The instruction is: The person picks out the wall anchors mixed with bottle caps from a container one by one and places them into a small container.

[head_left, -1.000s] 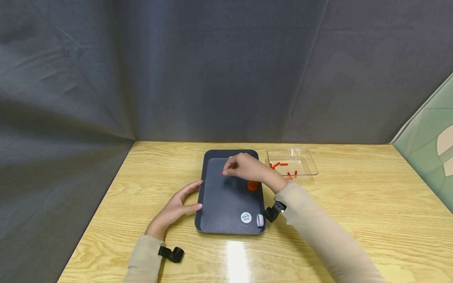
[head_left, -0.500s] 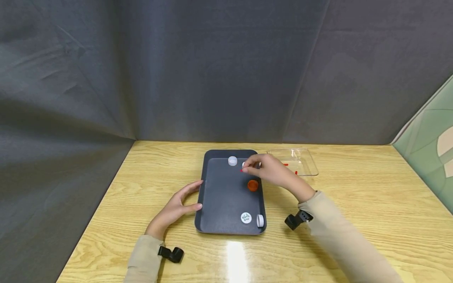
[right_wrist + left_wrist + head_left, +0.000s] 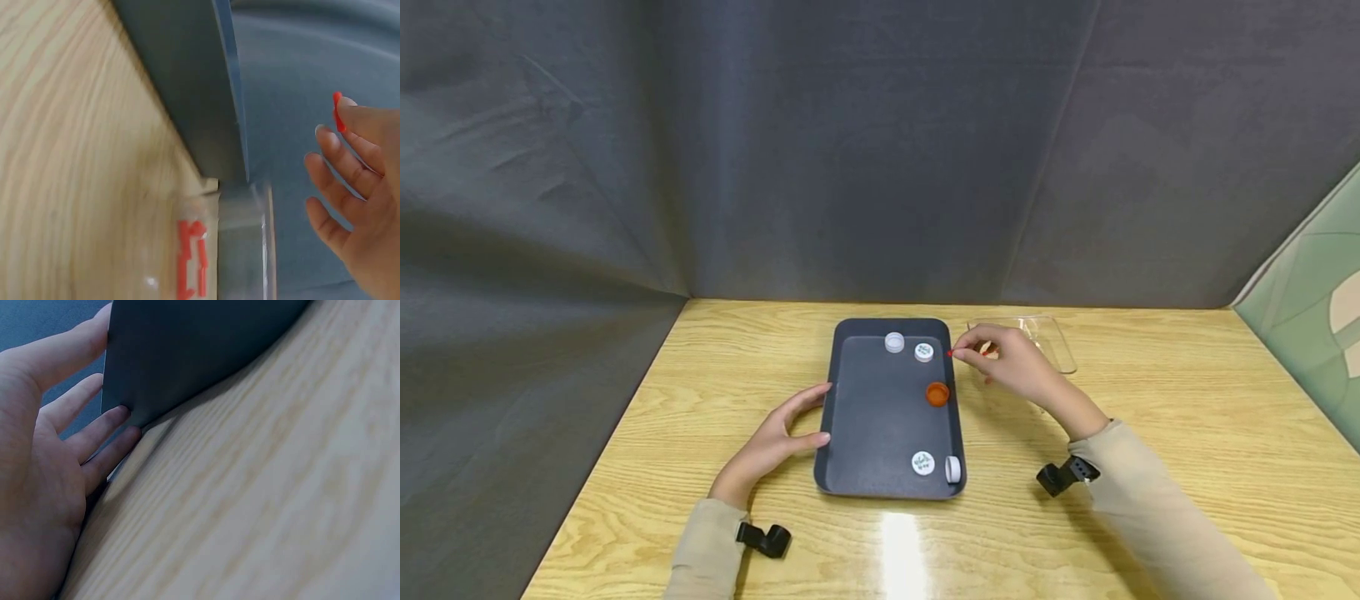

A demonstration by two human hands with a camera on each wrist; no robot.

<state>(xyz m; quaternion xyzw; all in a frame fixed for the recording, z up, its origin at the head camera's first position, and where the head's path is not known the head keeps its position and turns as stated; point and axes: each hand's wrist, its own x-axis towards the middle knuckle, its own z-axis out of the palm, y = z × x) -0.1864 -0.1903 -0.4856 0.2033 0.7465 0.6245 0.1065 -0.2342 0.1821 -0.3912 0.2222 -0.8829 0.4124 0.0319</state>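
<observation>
Red stick (image 3: pixel 951 353): a small red piece is being pinched at the fingertips of the right hand, held in the air just past the right rim of the dark tray, between the tray and the clear box; in the right wrist view it is showing at the tip of the thumb and forefinger (image 3: pixel 338 112).
Right hand (image 3: pixel 1009 363): it is hovering above the counter, thumb and forefinger closed together on the red stick, the other fingers lying loosely spread.
Left hand (image 3: pixel 772 442): it is resting on the counter at the left edge of the tray, fingers straight and slightly apart, the fingertips (image 3: pixel 119 415) touching the tray's side wall; it is gripping nothing.
Dark tray (image 3: pixel 880 487): it is lying flat near the middle of the counter, long side running away from the person.
Clear box (image 3: pixel 1060 346): it is sitting just to the right of the tray's far corner, partly hidden behind the right hand; the right wrist view is showing several red sticks (image 3: pixel 190 256) lying inside it.
Caps in the tray: two white caps (image 3: pixel 894 342) are lying near the far end, an orange cap (image 3: pixel 937 393) by the right wall, and two more white ones (image 3: pixel 922 462) in the near right corner.
Counter (image 3: pixel 1187 400): light wood grain, carrying all of this.
</observation>
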